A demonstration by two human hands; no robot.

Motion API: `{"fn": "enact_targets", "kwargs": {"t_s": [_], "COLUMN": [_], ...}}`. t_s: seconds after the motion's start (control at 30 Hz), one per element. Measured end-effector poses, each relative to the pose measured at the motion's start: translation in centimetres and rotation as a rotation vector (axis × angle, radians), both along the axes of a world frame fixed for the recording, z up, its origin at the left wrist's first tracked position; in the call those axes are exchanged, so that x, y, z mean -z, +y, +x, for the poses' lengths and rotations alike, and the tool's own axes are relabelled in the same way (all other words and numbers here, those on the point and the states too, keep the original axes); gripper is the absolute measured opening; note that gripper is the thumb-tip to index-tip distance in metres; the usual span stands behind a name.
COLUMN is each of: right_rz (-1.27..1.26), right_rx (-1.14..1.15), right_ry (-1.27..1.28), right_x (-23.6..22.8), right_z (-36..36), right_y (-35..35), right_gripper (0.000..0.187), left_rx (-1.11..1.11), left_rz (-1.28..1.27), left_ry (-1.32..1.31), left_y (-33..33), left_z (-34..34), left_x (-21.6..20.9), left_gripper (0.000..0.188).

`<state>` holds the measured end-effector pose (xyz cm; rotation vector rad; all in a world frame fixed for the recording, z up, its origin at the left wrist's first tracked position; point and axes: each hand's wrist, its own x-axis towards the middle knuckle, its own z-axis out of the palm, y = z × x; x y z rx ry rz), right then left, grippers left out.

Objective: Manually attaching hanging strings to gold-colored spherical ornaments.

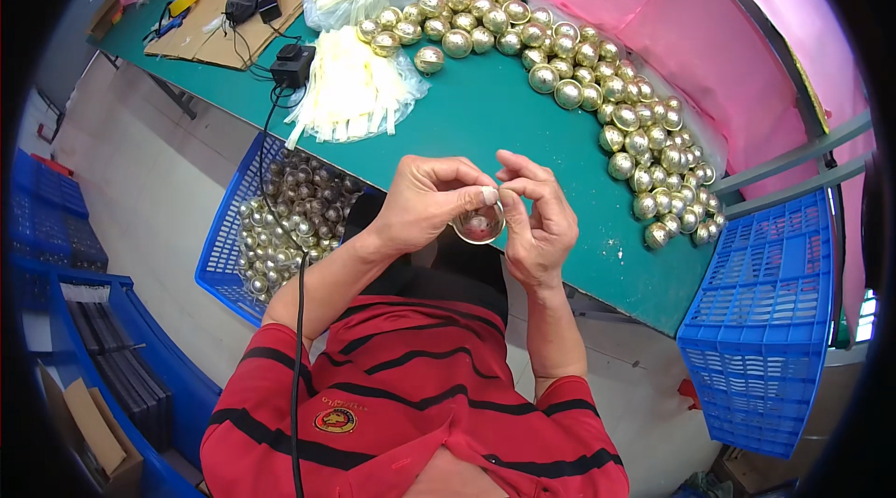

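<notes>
Between my two hands, near the table's front edge, is a shiny round bauble [479,224], partly see-through with a pale gold rim. My left hand [422,202] pinches its top edge between thumb and fingers. My right hand [543,229] meets it at the upper right side, thumb and index finger pressed together. Whatever small thing those right fingertips may hold is too small to make out. Many gold baubles [561,69] lie in a long curved band along the back and right of the green table [504,125]. One gold bauble [428,59] sits slightly apart from them.
Bundles of cream strips [347,87] lie on plastic at the table's left, near a black adapter [293,66] with a cable. Cardboard [210,27] lies farther left. A blue basket [217,251] of baubles stands below on the left; blue crates [756,339] stand at the right.
</notes>
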<state>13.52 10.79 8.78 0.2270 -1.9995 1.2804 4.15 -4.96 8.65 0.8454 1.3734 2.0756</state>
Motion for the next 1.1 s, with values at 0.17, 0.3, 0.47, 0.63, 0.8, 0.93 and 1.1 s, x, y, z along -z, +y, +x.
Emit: {"fn": "enact_targets", "kwargs": {"t_s": [0.17,0.3,0.47,0.63,0.8,0.93,1.1], "right_rz": [-0.086,-0.361,-0.345,-0.368,-0.34,-0.483,-0.554], "right_rx": [0.019,0.11,0.092,0.105,0.143,0.11,0.167], "right_ry": [-0.111,-0.261,-0.293,-0.352,-0.326,-0.294,-0.293], "right_x": [1.2,2.7,3.7,4.2,5.7,6.3,5.8], "right_z": [-0.6,-0.7,-1.1,-1.7,-2.3,-2.7,-3.2], "right_y": [0.3,-0.5,-1.3,-0.5,-0.1,-0.5,-1.2], "right_gripper": [0.007,0.01,0.012,0.011,0.009,0.01,0.01], "left_rx": [0.007,-0.043,-0.086,-0.146,-0.02,0.02,0.042], "left_rz": [-0.054,-0.055,-0.047,-0.103,-0.005,0.146,0.163], "left_ry": [0.016,-0.132,-0.058,0.01,-0.11,-0.137,-0.391], "left_y": [0.5,1.1,1.5,2.0,2.5,3.6,3.8], "left_z": [-0.8,-1.1,-1.8,-2.1,-2.6,-2.9,-2.5], "left_x": [1.8,3.1,4.0,4.6,6.2,8.1,7.8], "left_gripper": [0.01,0.01,0.008,0.007,0.012,0.016,0.019]}}
